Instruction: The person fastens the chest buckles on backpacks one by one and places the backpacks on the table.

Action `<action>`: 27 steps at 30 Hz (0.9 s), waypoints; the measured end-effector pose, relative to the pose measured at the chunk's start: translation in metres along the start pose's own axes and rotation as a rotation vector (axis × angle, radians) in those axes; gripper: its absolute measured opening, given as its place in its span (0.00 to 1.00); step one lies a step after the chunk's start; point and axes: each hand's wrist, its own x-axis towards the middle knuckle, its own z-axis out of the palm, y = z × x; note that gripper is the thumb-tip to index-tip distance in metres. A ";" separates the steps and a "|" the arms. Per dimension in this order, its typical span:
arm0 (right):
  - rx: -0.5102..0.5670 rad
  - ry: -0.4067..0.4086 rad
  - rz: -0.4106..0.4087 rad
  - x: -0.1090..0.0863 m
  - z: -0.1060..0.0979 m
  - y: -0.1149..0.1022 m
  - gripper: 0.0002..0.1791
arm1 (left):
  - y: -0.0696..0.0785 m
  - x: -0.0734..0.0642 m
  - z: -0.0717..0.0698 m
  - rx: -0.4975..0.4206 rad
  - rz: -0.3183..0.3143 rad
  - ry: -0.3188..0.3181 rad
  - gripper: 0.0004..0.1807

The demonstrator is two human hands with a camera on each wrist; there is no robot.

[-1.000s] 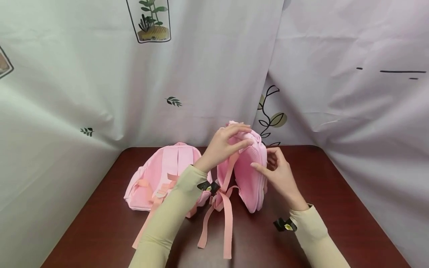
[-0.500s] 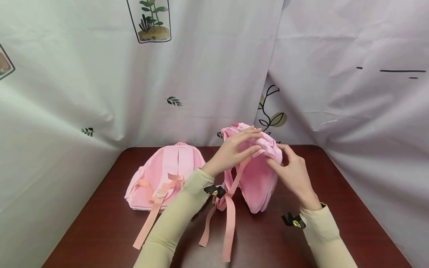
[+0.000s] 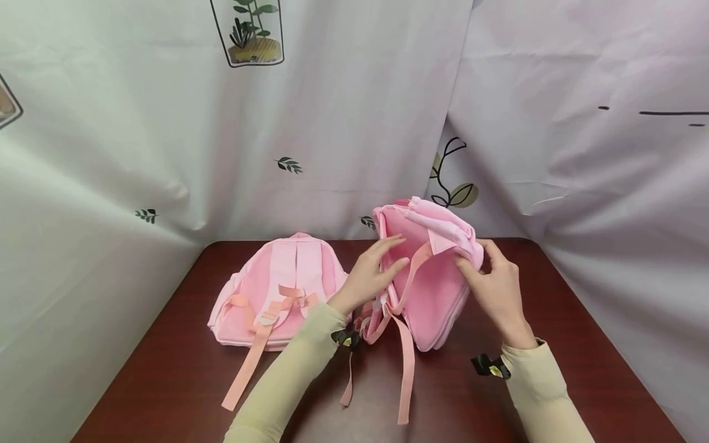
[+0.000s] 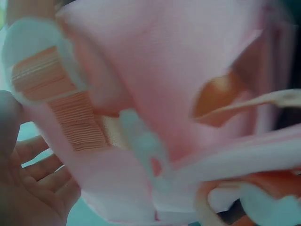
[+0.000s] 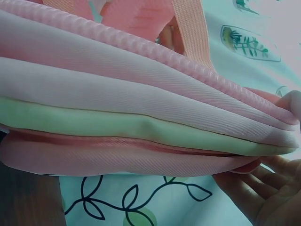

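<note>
A pink backpack point(image 3: 437, 295) stands on the table, turned sideways, its strap side facing left. My right hand point(image 3: 495, 289) pinches its upper right edge between thumb and fingers; in the right wrist view, the same hand point(image 5: 277, 188) holds the end of the layered side, which has a pale green band point(image 5: 141, 129). My left hand point(image 3: 368, 277) is beside the shoulder straps with fingers spread and relaxed. The left wrist view has that hand point(image 4: 44, 188) along the edge of a strap with an orange webbing patch point(image 4: 75, 122). An orange strap end point(image 3: 407, 369) hangs down in front.
A second pink backpack point(image 3: 252, 277) lies strap side up to the left, its orange strap point(image 3: 244, 375) trailing toward me. Both are on a dark red-brown table point(image 3: 166, 381). White printed cloth point(image 3: 354, 111) hangs behind and at the sides.
The backpack's top has swung to the right, with my right hand shifting right along with it. My left hand has come off the top and moved down to the straps.
</note>
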 end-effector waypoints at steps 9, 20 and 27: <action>0.045 0.057 0.036 -0.002 0.001 0.005 0.17 | -0.005 -0.020 0.016 -0.027 -0.023 0.027 0.31; 0.095 0.066 0.133 -0.006 0.010 0.015 0.19 | -0.004 -0.044 0.032 -0.019 -0.147 -0.176 0.42; 0.029 0.041 0.177 -0.014 0.017 0.020 0.21 | -0.002 -0.055 0.046 0.115 -0.114 -0.292 0.47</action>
